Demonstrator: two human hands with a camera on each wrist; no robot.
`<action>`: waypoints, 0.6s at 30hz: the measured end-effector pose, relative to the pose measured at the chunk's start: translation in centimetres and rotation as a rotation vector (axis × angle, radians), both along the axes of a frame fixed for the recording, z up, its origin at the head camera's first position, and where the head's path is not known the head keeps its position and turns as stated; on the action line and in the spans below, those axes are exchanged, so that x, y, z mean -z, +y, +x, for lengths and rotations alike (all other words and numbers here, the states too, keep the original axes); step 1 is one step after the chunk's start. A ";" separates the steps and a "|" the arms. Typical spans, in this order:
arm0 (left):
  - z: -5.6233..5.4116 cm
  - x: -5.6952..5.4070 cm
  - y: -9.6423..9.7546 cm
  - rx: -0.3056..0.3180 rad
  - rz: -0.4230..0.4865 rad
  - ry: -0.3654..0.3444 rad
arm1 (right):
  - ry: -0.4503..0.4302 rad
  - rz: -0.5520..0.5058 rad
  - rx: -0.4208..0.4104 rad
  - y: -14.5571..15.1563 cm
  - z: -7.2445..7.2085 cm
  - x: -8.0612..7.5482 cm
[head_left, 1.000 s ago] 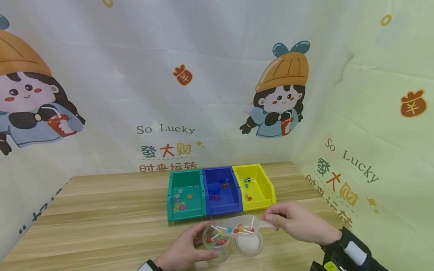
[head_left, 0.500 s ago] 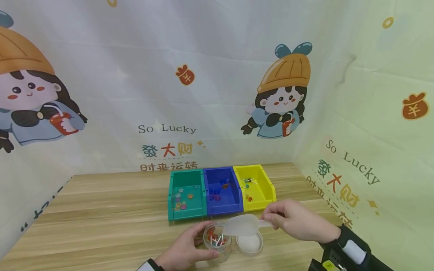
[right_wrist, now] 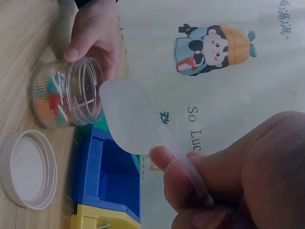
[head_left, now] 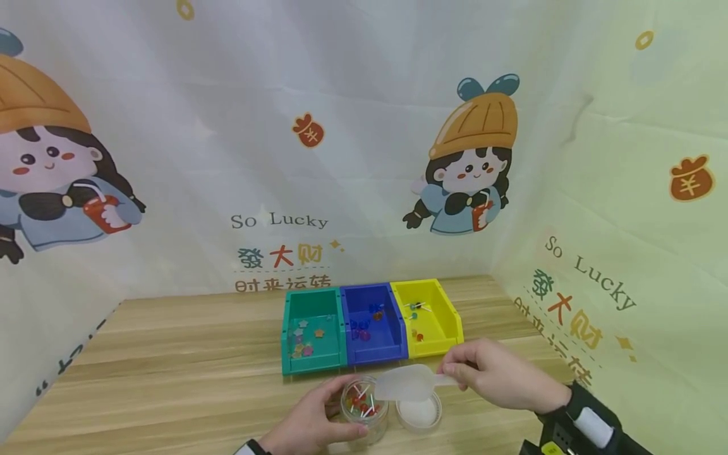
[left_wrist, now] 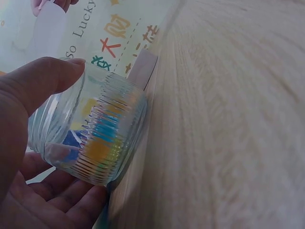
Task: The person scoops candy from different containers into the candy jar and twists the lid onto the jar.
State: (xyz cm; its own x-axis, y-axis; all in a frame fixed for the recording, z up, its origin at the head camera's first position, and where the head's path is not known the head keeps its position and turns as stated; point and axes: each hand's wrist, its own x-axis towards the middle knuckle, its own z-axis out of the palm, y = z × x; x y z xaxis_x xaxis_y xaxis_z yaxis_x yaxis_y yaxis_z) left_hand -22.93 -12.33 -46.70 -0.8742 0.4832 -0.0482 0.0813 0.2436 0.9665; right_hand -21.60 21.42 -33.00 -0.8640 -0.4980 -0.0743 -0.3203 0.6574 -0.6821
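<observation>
While the left hand (head_left: pixel 316 417) grips a clear jar (head_left: pixel 364 407), the right (head_left: pixel 496 374) pinches a translucent scoop (head_left: pixel 405 383).

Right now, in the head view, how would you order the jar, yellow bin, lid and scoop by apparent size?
Largest: yellow bin
Next: jar
Smallest: lid and scoop, too alike to rank; the scoop partly hides the lid.

Jar contents (left_wrist: pixel 98 149) blurred in left wrist view.
</observation>
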 end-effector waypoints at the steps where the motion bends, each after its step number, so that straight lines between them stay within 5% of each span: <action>1: 0.0 0.0 0.0 0.000 -0.001 0.001 | -0.006 -0.003 0.003 0.0 0.0 0.0; 18: -0.1 0.2 0.0 0.012 0.003 0.046 | -0.011 -0.015 0.004 0.1 0.1 0.6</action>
